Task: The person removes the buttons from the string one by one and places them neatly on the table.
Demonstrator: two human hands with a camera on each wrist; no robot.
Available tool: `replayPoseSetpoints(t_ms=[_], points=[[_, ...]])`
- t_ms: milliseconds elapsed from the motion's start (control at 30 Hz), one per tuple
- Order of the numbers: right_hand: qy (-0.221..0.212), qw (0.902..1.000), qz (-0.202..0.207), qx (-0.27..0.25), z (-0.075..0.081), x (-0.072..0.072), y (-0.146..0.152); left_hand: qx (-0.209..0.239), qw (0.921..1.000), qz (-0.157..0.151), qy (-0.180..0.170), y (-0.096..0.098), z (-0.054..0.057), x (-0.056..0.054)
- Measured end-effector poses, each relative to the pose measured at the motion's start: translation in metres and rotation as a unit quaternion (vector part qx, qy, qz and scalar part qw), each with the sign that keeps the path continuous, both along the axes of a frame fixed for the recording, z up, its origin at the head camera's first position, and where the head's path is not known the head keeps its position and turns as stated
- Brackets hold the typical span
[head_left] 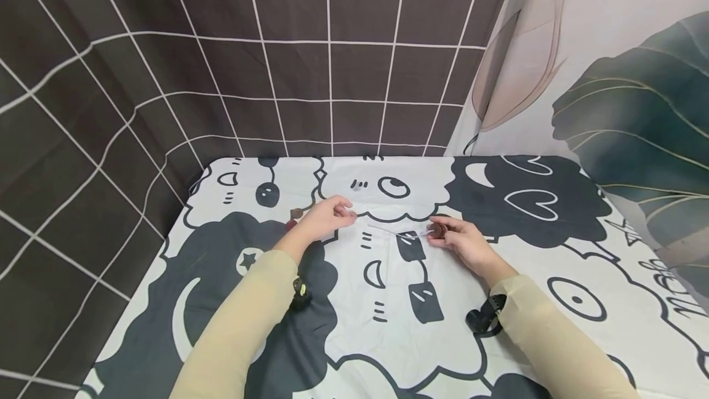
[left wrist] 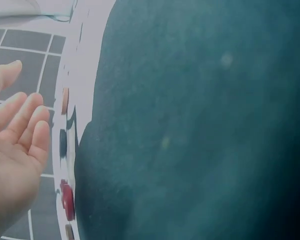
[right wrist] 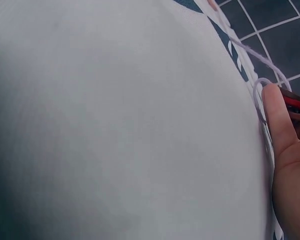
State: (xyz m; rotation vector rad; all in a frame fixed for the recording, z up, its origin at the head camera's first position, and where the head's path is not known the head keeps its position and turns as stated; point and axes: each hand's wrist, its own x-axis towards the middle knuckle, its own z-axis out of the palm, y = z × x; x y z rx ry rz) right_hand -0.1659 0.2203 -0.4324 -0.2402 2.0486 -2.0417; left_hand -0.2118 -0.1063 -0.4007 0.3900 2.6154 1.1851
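My right hand [head_left: 465,245] pinches a small stack of round, flat, dark brown and red pieces [head_left: 437,230] between thumb and fingers. A thin pale lilac string [right wrist: 260,57] runs from the stack, looping beside the fingertip in the right wrist view. Its other stretch trails leftward over the cloth toward my left hand [head_left: 327,217]. That hand hovers over the cloth with loosely bent fingers, palm and fingers bare in the left wrist view. Just behind its wrist lie a small brown piece [head_left: 296,213] and a red piece [left wrist: 67,201].
A black and white cartoon-print cloth [head_left: 354,337] covers the table. Dark grid-patterned fabric [head_left: 288,72] hangs behind and to the left; a leaf-print curtain [head_left: 626,109] stands at the right. Each wrist wears a black strapped camera [head_left: 484,319].
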Motion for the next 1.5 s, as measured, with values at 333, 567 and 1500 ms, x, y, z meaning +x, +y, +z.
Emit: replayPoseSetpoints(t_ms=[333,567,1500], points=[[-0.006,0.9999,-0.008,-0.007,-0.006,0.007,0.003,0.044,0.9988,-0.021,-0.006,0.013,0.001,0.007],[-0.01,0.9999,-0.011,0.0,-0.005,0.006,0.001,0.062,0.9974,-0.035,-0.015,0.022,0.002,0.006],[0.016,0.9981,-0.013,0.059,-0.005,-0.001,-0.002,0.098,0.9929,-0.068,0.002,0.053,0.001,0.004]])
